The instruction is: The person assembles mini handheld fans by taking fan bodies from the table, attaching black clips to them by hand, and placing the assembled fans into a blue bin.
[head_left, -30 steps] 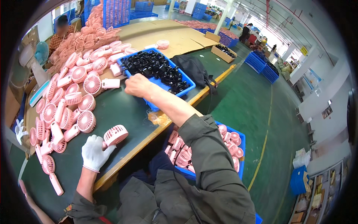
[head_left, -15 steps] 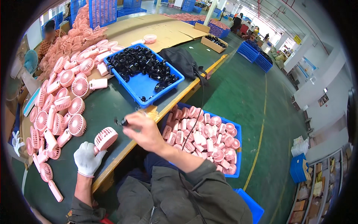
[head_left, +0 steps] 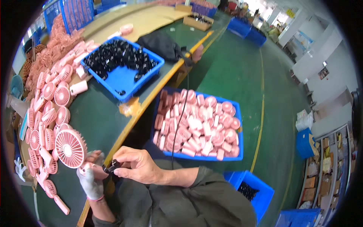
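Note:
My left hand (head_left: 92,186), in a white glove with bare fingertips, grips a pink handheld fan (head_left: 70,148) by its handle, over the table edge. The fan's round grille points up and left, and the handle's end turns toward my right hand. Bare, my right hand (head_left: 139,165) pinches a small black plastic part (head_left: 112,166) between thumb and fingers. That part is at the handle's end; whether it is seated there or only touching, I cannot tell. Beyond my hands, a blue tray (head_left: 120,78) on the table holds many similar black parts.
Pink fans (head_left: 48,125) lie heaped along the table's left side. A blue crate (head_left: 227,159) full of them stands right of the table, with a black cord hanging before it. A black bag (head_left: 160,43) rests behind the tray. Lower right is a blue bin (head_left: 264,196) with black parts.
My left hand has lifted the fan and turned its handle toward my right hand. My right hand has come down with the black part to the handle's end. The view has shifted.

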`<state>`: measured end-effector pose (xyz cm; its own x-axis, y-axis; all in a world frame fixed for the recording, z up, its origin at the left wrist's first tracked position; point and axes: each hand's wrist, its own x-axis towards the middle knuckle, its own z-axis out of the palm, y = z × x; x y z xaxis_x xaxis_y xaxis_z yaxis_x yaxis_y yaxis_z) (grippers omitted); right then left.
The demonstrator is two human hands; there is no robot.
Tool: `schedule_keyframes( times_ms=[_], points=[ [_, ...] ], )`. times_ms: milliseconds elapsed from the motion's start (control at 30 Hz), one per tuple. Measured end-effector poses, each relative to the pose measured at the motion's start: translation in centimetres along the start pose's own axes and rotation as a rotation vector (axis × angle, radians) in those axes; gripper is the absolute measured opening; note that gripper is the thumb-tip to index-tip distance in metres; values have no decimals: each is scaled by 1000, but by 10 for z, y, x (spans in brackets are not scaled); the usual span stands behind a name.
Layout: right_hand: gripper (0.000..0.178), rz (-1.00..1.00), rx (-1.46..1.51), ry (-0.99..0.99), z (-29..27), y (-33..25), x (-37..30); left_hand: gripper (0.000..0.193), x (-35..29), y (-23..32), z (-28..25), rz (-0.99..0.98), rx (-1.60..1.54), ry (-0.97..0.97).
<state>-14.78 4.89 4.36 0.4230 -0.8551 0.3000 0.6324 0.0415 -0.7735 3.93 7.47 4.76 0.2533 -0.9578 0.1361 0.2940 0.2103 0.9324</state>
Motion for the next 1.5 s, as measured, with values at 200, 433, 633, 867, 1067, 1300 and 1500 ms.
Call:
schedule_keyframes(
  times_ms=[200,433,633,867,1067,1300,1500],
  points=[
    [24,139,85,-78,6,3,-7,41,-29,0,42,191,495,175],
    [18,-34,21,22,-9,24,-9,29,-28,-4,37,255,818,-78],
    [25,30,-111,94,-28,29,-2,27,-20,0,34,-120,643,83],
    [48,90,-80,79,-27,44,-2,28,-15,-22,28,-114,625,-149],
    [41,349,131,30,-30,15,-4,68,-21,-24,53,-614,-57,-213],
    [47,-113,-112,173,-26,27,-4,68,-28,-37,53,-577,-51,-137],
    [54,-199,-270,-6,-45,26,-4,55,-27,-50,40,-352,273,-109]
  ],
)
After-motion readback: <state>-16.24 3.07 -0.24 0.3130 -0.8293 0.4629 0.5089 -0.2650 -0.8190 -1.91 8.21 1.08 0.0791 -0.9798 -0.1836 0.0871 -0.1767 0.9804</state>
